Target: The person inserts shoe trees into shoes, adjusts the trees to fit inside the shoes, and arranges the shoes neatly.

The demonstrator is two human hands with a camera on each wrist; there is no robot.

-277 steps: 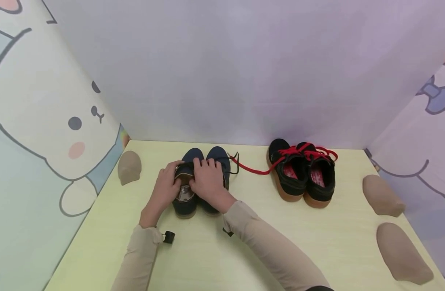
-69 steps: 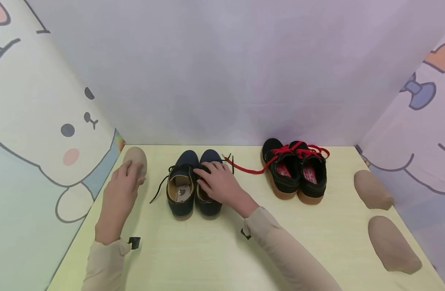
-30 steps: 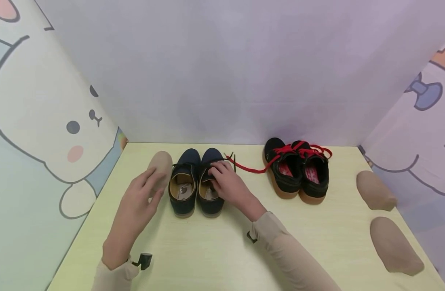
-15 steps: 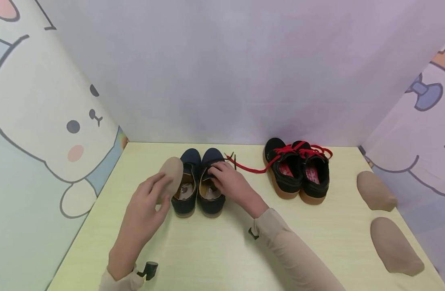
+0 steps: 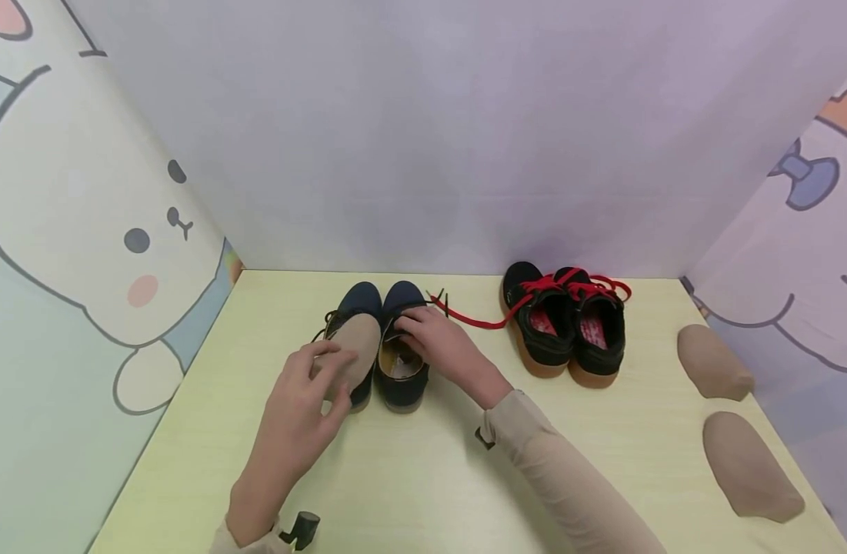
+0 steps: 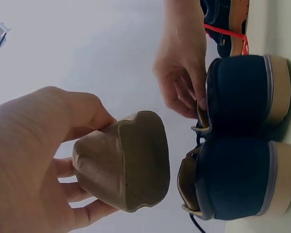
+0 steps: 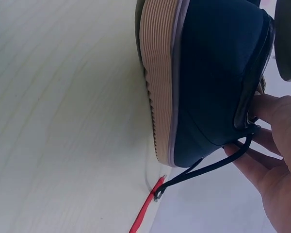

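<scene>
My left hand (image 5: 295, 412) holds a beige moulded shoe insert (image 5: 361, 342) over the opening of the left navy lace-up shoe (image 5: 363, 296). In the left wrist view a gap shows between the hollow shoe insert (image 6: 121, 167), gripped by thumb and fingers, and the left shoe (image 6: 237, 182). My right hand (image 5: 447, 346) pinches the tongue area of the right navy shoe (image 5: 404, 394). In the right wrist view the thumb lies inside that shoe's collar and the fingers outside, by the dark lace (image 7: 208, 170). Both shoes stand side by side, toes away from me.
A pair of black shoes (image 5: 565, 327) with red laces (image 5: 488, 325) stands to the right, one lace trailing toward the navy pair. Two more beige inserts (image 5: 714, 362) lie at the table's right edge. A pale wall backs the light table (image 5: 409, 485).
My left hand let go of the left navy shoe, took the beige insert from the far left and brought it rightward over that shoe. My right hand stayed at the right shoe.
</scene>
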